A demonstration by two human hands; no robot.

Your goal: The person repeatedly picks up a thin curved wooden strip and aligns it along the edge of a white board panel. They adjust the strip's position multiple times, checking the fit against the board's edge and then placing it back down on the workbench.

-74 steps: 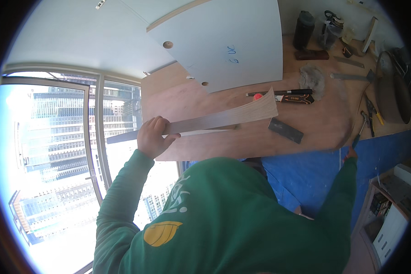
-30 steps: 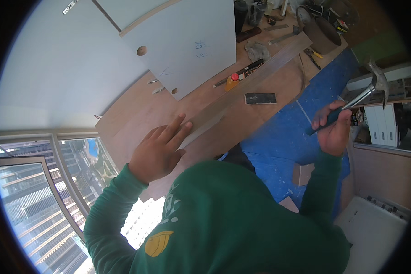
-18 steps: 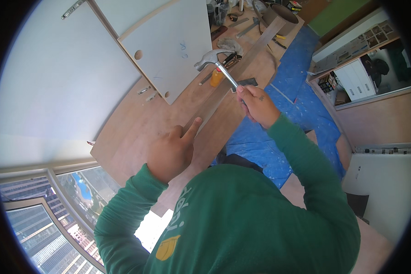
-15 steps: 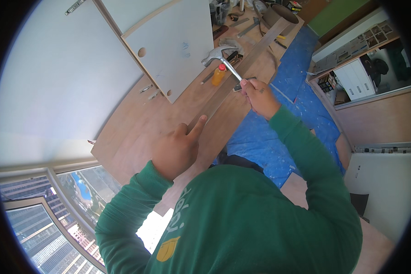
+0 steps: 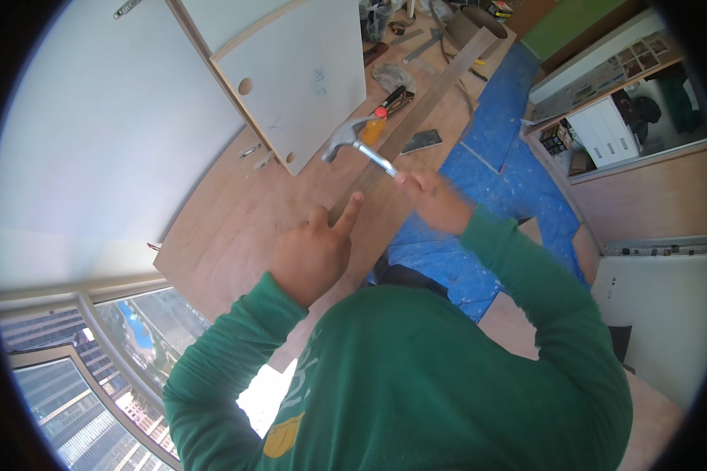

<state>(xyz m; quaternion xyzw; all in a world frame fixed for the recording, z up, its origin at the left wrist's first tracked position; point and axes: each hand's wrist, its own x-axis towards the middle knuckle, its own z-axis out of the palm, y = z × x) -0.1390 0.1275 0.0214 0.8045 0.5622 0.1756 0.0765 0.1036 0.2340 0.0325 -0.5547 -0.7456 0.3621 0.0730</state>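
My right hand is closed round the handle of a claw hammer. The metal head hangs over a long thin brown wood strip, just beyond my left hand. The strip runs across a wooden worktop from near my left hand to the far right. My left hand lies over its near end, two digits stretched out and apart, the others hidden. Partly behind the hammer stands a small bottle of orange liquid with a red cap. A dark flat block lies beside the strip.
A white panel with round holes stands at the left on the worktop. Farther back are a curled brown roll, a crumpled plastic bag and several hand tools. Blue sheeting covers the floor at right; windows are at lower left.
My right hand has brought the hammer down and to the left, toward my left hand, uncovering the dark block. My left hand has shifted slightly right, still over the strip.
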